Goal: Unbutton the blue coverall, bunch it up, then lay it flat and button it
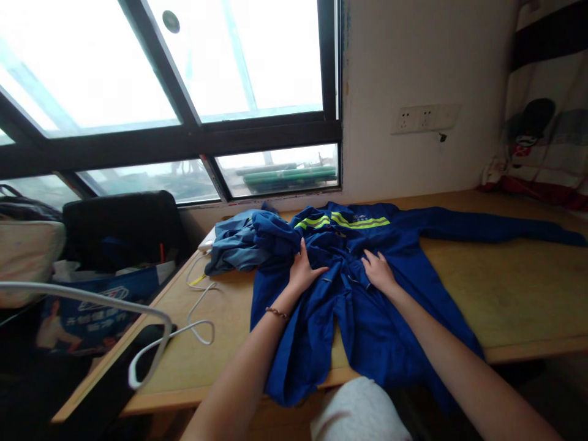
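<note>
Bare forearms, no sleeves; a thin beaded bracelet — left wrist; pale grey trousers.

White characters on the blue bag are too blurred to read

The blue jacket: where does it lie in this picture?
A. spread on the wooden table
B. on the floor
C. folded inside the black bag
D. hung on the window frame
A: the blue jacket lies spread on the wooden table, with both hands resting on its front.

A lived-in home room: wooden desk under a window, wall sockets, bags.
</note>
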The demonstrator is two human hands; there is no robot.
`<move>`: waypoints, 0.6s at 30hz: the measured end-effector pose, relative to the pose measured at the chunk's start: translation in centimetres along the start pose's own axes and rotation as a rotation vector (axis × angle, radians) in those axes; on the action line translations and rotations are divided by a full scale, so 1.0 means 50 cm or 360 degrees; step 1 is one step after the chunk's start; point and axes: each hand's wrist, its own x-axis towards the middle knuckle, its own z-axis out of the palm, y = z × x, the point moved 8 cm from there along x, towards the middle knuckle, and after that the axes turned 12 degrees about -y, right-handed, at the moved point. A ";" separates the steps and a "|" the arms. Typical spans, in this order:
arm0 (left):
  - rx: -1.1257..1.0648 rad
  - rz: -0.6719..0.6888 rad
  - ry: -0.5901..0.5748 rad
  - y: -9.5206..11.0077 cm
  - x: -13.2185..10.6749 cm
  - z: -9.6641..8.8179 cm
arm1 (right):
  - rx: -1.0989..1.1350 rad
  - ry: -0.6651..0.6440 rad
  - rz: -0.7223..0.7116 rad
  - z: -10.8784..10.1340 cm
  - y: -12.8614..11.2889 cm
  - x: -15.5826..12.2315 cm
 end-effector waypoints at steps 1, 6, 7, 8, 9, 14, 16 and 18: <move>-0.0146 0.0028 -0.0040 0.006 -0.001 0.012 | 0.0118 -0.0082 -0.0027 0.013 -0.012 -0.001; -0.1000 0.0198 -0.0347 0.076 -0.023 0.083 | 0.1087 -0.0706 -0.0243 0.053 -0.121 -0.032; -0.1115 0.0150 -0.0457 0.084 -0.030 0.099 | 0.1245 -0.0822 -0.0281 0.054 -0.143 -0.041; -0.1197 0.0084 -0.0574 0.088 -0.039 0.115 | 0.1346 -0.0905 -0.0311 0.052 -0.161 -0.048; -0.1253 0.0016 -0.0674 0.090 -0.048 0.128 | 0.1390 -0.0955 -0.0344 0.049 -0.175 -0.052; -0.1288 -0.0067 -0.0585 0.086 -0.053 0.126 | 0.0885 -0.0863 -0.0753 0.009 -0.243 -0.061; -0.1125 0.0041 -0.0380 0.101 -0.029 0.090 | 0.0463 -0.0671 -0.0948 -0.026 -0.280 -0.075; -0.0908 0.0256 -0.0140 0.139 0.006 0.021 | 0.0109 -0.0411 -0.1093 -0.077 -0.314 -0.095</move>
